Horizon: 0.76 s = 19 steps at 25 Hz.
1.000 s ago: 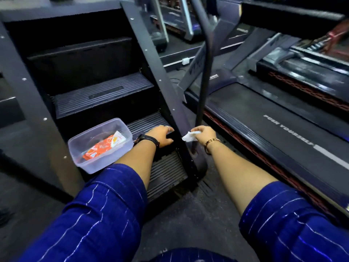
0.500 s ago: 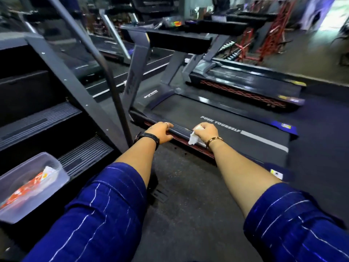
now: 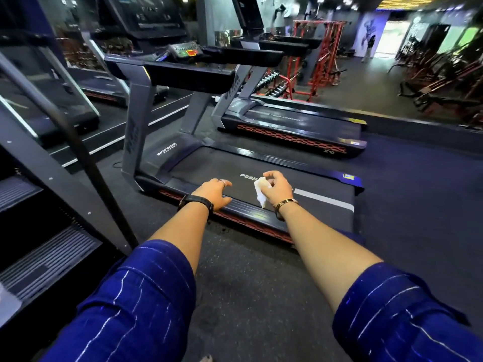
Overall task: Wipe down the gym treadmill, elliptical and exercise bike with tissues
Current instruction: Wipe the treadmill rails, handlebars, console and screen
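A black treadmill [image 3: 209,163] with a dark belt and a red-patterned side skirt stands straight ahead. My right hand [image 3: 277,188] pinches a crumpled white tissue [image 3: 260,192] that hangs just above the treadmill's near side rail. To its left, my left hand [image 3: 214,190], with a ring and a black watch, hovers over or rests on the same rail with its fingers loosely spread. Both forearms reach forward out of blue striped sleeves.
A stair-climber machine [image 3: 47,252] with ribbed steps and a slanted handrail [image 3: 86,152] fills the left side. A second treadmill [image 3: 292,126] stands behind the first. Red weight racks [image 3: 313,61] line the back. Dark rubber floor lies between me and the treadmill.
The view swung right and up, from the stair-climber and its plastic tissue box to the treadmill. My right hand with the tissue lifted off the side rail. The box left view.
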Each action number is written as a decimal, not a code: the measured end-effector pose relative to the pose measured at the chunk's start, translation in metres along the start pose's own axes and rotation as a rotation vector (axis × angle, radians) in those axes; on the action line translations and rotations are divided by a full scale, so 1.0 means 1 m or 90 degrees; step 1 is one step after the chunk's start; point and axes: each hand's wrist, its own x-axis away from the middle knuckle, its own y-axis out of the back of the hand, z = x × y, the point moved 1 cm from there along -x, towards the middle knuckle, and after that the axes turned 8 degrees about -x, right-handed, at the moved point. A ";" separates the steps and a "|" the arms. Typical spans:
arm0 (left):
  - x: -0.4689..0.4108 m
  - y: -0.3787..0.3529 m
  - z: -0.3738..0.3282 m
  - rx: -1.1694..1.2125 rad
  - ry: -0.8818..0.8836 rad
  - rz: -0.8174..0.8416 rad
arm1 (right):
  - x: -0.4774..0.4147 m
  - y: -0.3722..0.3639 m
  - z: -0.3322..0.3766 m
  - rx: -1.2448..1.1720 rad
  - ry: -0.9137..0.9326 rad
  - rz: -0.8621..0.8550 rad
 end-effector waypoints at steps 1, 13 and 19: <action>-0.010 0.003 0.001 -0.005 -0.006 -0.006 | -0.009 -0.001 0.001 0.002 0.003 -0.007; -0.151 0.071 0.105 -0.009 -0.027 -0.082 | -0.141 -0.088 0.062 -0.141 0.028 -0.177; -0.212 0.076 0.149 0.079 0.002 -0.122 | -0.211 -0.125 0.083 -0.093 0.045 -0.167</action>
